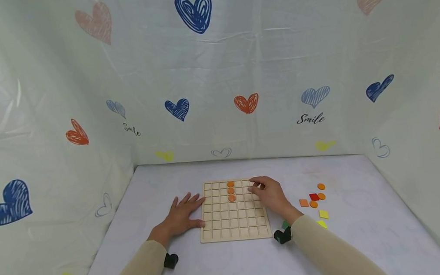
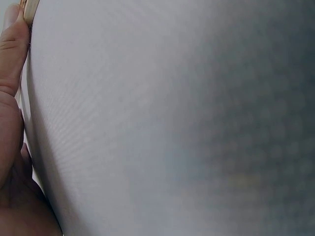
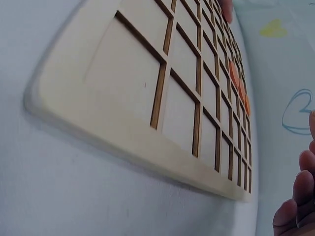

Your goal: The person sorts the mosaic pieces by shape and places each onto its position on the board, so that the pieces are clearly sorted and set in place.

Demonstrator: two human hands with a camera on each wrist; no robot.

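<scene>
A wooden grid board lies on the table, with three orange round pieces in a column of cells near its far side. My left hand has its fingers spread at the board's left edge; the thumb touches that edge in the left wrist view. Over the board's far right part is my right hand, its thumb and index finger bent and apart. No piece shows between them. Fingers of this hand appear at the border of the right wrist view, partly cut off.
Right of the board lie several loose pieces: orange discs, an orange square, a red piece and yellow squares. A green piece is partly hidden by the right wrist. A heart-printed curtain surrounds the table.
</scene>
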